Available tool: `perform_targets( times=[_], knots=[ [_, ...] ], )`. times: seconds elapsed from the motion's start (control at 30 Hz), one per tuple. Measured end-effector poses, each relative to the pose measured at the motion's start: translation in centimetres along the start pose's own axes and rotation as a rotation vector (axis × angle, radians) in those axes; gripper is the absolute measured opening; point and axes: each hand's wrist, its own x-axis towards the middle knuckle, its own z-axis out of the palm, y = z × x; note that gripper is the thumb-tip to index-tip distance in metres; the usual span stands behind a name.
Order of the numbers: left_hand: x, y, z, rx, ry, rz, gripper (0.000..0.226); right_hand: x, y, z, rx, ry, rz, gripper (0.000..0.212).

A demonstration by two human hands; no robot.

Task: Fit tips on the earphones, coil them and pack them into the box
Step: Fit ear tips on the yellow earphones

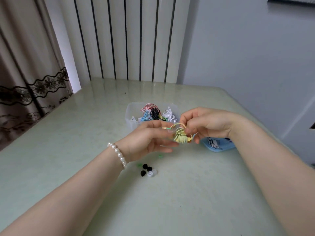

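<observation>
Above the pale green table (85,167), the yellow earphone coil (181,136) lies crosswise between both hands, left hand (150,138) pinching one end, right hand (204,124) gripping the wrap, with the clear box (129,114) just beyond toward the table's far edge.

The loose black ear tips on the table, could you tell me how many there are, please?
3, clustered near the left wrist: one farthest, one beside it, one nearest. Others may hide under the hands.

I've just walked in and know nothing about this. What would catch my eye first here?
Two bare hands meet mid-table: the left hand and right hand hold a coiled yellow earphone cable between them. Behind sits a clear box of colourful earphones; loose black and white ear tips lie nearer the person.
</observation>
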Motion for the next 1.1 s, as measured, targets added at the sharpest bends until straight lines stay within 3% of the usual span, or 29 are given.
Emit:
perform_targets(
  times=[0.2,0.27,0.37,0.5,0.9,0.97,1.03,1.1],
  knots=[
    [0.4,-0.4,-0.9,0.016,0.105,0.017,0.011,1.6,2.2,0.5,0.111,-0.094,0.010,0.012],
    [0.5,-0.5,-1.1,0.039,0.109,0.013,0.011,1.8,2.6,0.7,0.122,-0.145,-0.007,0.025],
    [0.6,-0.8,-0.9,0.087,0.107,-0.004,0.009,2.3,2.8,1.8,0.074,-0.005,-0.045,0.043],
    [0.7,-0.9,-0.6,0.070,0.162,-0.026,0.017,3.0,3.4,3.2,0.018,0.207,-0.209,0.024],
    [0.9,-1.1,-0.4,0.036,0.193,-0.065,0.035,2.2,3.3,2.5,-0.035,0.313,-0.289,0.008],
    [0.9,-0.9,-0.8,0.130,0.238,-0.049,0.021,1.9,3.3,2.0,0.003,0.321,-0.268,0.006],
    [0.9,-0.8,-1.2,0.373,0.305,-0.003,0.003,1.7,3.5,1.6,0.043,0.317,-0.230,0.006],
    [0.8,-0.7,-1.6,0.654,0.330,0.038,0.010,1.8,3.8,1.3,0.031,0.292,-0.191,0.008]
  ],
)
